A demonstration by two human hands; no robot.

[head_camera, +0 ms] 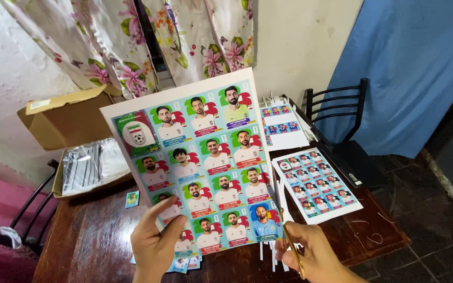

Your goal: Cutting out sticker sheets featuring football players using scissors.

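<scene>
The left hand [155,243] pinches the lower left corner of a large glossy printed sheet of portrait stickers [205,167], thumb on its face and fingers behind. The sheet is held up above the dark brown wooden table [90,236], its long axis running upward and leaning slightly to the right, its white top margin pointing toward the floral curtain [184,36]. The right hand [310,254] is closed around gold-handled scissors [289,241], whose thin blades point up along the sheet's right edge near its lower right corner. Narrow white paper strips [268,251] lie on the table just below the sheet. A smaller flat sticker sheet [318,183] rests near the table's right edge, and another one [284,128] lies toward the far right corner. An open brown cardboard box [74,136] sits at the far left corner.
</scene>
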